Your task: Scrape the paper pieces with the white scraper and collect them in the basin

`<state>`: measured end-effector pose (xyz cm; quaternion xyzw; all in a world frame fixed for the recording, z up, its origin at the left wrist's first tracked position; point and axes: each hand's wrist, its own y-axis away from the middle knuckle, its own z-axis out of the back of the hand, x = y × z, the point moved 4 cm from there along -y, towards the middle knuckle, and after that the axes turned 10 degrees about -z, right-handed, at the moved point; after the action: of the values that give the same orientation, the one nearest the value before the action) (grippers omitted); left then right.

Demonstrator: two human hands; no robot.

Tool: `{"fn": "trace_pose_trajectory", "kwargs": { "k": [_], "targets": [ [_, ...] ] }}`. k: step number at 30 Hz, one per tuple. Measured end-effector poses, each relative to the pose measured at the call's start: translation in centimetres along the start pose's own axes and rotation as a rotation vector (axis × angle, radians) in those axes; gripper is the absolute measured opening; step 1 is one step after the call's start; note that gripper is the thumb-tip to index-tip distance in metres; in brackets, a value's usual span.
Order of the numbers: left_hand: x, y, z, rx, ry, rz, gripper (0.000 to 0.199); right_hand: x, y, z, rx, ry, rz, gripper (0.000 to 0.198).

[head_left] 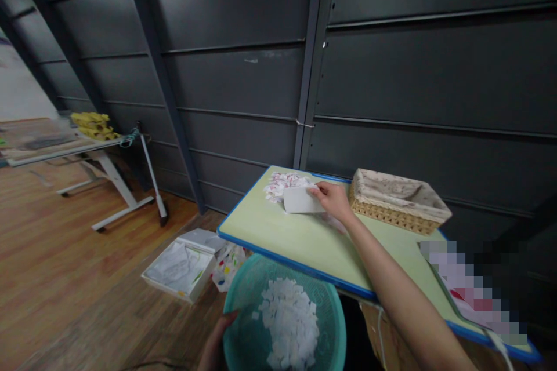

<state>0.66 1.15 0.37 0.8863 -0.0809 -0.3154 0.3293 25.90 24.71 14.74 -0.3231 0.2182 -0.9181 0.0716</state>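
Note:
In my right hand (334, 198) is a flat white card (301, 200), pinched along its right side and held over the pale green table top (256, 220). Just behind the card lies a heap of small white paper pieces with reddish marks (281, 182). My left hand (220, 333) grips the left rim of a teal plastic basket (342, 324), its thumb over the edge. Inside that basket sits a pile of small white paper pieces (290, 322). The basket is below the table's front edge, close to my body.
A woven basket with a cloth lining (398, 223) stands at the table's back right. A partly blurred flat item (465, 295) lies at the right end. On the floor at left are an open white box (178, 272) and a plastic bag (228, 266). Another table (65, 151) stands farther left.

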Motion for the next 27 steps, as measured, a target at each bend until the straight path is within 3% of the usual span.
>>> {"fn": "trace_pose_trajectory", "kwargs": {
  "k": [4, 9, 14, 18, 21, 27],
  "targets": [
    [-0.1, 0.2, 0.3, -0.083, -0.134, 0.004, 0.063, -0.2, 0.0, 0.9, -0.074, 0.084, -0.051, 0.038],
    [0.2, 0.2, 0.2, -0.041, -0.090, 0.068, 0.070, -0.1, -0.1, 1.2, -0.098, 0.170, -0.087, 0.036],
    [0.3, 0.4, -0.1, 0.001, -0.094, -0.008, 0.072, -0.3, -0.1, 1.6, -0.177, 0.268, -0.141, 0.036],
    [0.4, 0.3, 0.0, 0.013, -0.195, -0.088, 0.072, -0.1, -0.1, 1.6, -0.138, 0.279, -0.142, 0.036],
    [0.6, 0.0, 0.3, 0.001, -0.256, -0.062, 0.075, 0.2, -0.1, 1.4, -0.102, 0.282, -0.129, 0.035],
    [0.3, 0.1, 0.0, 0.013, -0.182, -0.036, 0.077, -0.3, -0.4, 1.4, -0.074, 0.203, -0.166, 0.035]
  ]
}}
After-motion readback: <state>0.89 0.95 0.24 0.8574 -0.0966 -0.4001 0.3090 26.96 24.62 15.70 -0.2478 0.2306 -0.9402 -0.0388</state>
